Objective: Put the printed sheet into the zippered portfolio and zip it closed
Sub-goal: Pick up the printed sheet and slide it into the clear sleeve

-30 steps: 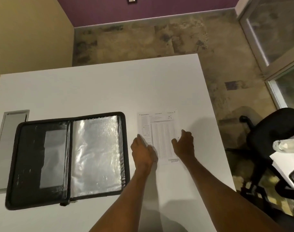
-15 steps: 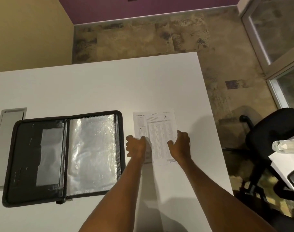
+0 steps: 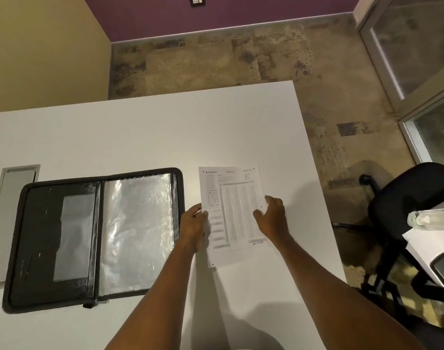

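Note:
The printed sheet (image 3: 237,210) is white with a dense table of small print. It sits right of the portfolio, and its near end casts a shadow as if raised slightly off the white table (image 3: 140,135). My left hand (image 3: 194,226) pinches its left edge. My right hand (image 3: 272,218) grips its right edge, thumb on top. The black zippered portfolio (image 3: 39,236) lies open flat at the left, a clear plastic sleeve (image 3: 137,231) covering its right half. Its zipper pull (image 3: 99,303) hangs at the near edge by the spine.
A grey cable hatch (image 3: 13,205) is set into the table, partly under the portfolio's left side. The table's right edge runs just past the sheet. Beyond it stand a black office chair (image 3: 412,218) and another desk holding a clear bottle (image 3: 430,218).
Both hands lay flat on the sheet's lower part before. They now grip its left and right edges, and its near end has come up slightly.

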The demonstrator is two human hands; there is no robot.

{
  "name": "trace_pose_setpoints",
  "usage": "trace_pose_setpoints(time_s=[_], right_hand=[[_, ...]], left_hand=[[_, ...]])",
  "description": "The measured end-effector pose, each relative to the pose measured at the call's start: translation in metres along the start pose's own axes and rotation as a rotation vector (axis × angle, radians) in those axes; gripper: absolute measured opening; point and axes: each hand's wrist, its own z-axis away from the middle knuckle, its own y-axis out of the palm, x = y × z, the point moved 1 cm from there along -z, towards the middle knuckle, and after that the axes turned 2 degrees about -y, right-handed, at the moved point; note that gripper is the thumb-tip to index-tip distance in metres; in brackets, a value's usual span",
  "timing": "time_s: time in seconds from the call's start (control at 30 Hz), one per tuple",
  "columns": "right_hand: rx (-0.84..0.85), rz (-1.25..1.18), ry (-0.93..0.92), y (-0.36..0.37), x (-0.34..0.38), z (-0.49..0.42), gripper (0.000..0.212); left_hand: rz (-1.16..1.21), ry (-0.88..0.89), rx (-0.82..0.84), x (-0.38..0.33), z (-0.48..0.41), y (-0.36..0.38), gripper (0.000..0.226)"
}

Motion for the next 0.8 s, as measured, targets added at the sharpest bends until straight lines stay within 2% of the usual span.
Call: trace_pose_setpoints(time_s=[0.17, 0.2, 0.3, 0.37, 0.43, 0.53, 0.7, 0.8], right_hand=[[0.036, -0.334, 0.081, -0.023, 0.001, -0.008, 0.071], [0.088, -0.450, 0.092, -0.028, 0.004, -0.008, 0.069], [0.335, -0.705, 0.068, -0.040, 0.008, -0.005, 0.045], [0.497, -0.780, 0.057, -0.044, 0.009, -0.001, 0.041], [0.573, -0.818, 0.070, -0.044, 0.010, 0.002, 0.042], [0.517, -0.822, 0.067, -0.045, 0.016, 0.006, 0.044], [0.373, -0.712, -0.067, -0.053, 0.036, 0.018, 0.038], [0.236, -0.712, -0.109, -0.051, 0.049, 0.027, 0.027]], left_hand=[[0.044, 0.019, 0.196, -0.004, 0.003, -0.026, 0.032], [0.058, 0.027, 0.238, -0.006, 0.006, -0.030, 0.032], [0.097, 0.041, 0.362, -0.012, 0.012, -0.040, 0.032], [0.096, 0.046, 0.426, -0.017, 0.016, -0.045, 0.031], [0.090, 0.054, 0.462, -0.021, 0.018, -0.046, 0.031], [0.068, 0.075, 0.501, -0.031, 0.021, -0.044, 0.033], [0.026, 0.150, 0.577, -0.056, 0.032, -0.032, 0.049], [0.035, 0.306, 0.493, -0.068, 0.044, -0.020, 0.046]])
